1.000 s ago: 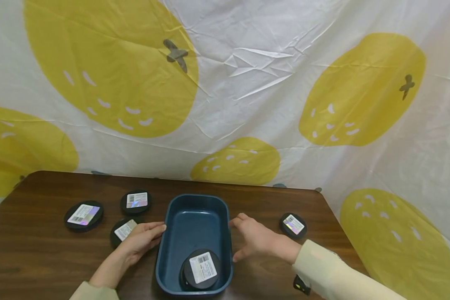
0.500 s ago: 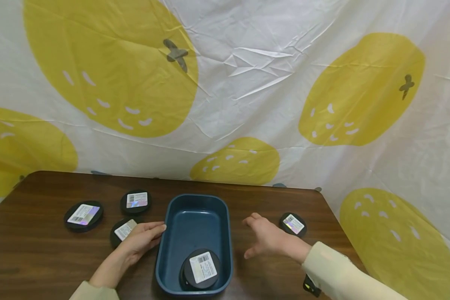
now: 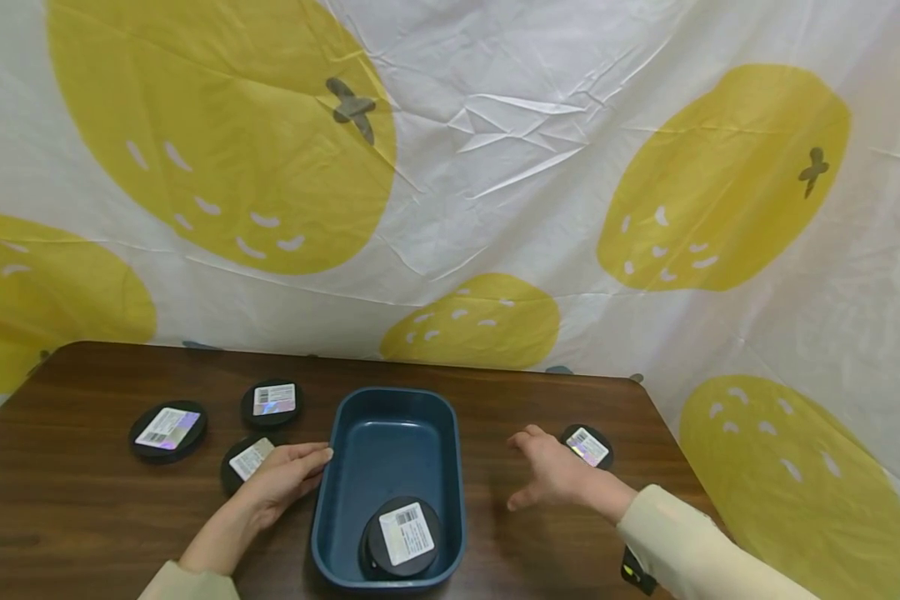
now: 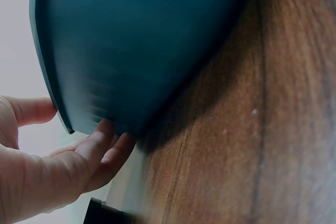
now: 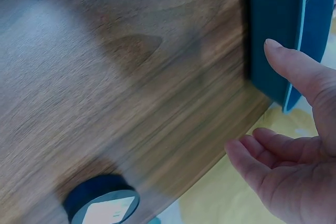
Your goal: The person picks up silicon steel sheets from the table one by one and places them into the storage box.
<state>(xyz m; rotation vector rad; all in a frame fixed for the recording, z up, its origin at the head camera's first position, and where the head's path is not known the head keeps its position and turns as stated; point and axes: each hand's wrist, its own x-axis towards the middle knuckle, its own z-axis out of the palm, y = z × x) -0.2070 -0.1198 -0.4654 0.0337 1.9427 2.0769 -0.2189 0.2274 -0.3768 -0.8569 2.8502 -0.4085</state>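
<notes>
A dark blue rectangular tray stands lengthwise on the table. Inside its near end, a round black disc with a white label lies on what looks like another one. My left hand touches the tray's left side; in the left wrist view the thumb meets the rim and the fingertips rest against the outer wall. To the right of the tray, apart from it, my right hand hovers over the table with thumb and fingers spread, holding nothing. Just beyond it lies a labelled black disc.
Three more labelled black discs lie left of the tray: one at far left, one at the back, one partly hidden behind my left hand. A white cloth with yellow fruit shapes hangs behind the brown table.
My right hand has left the tray's right side and moved rightward toward the disc there. The left hand and the tray have stayed in place.
</notes>
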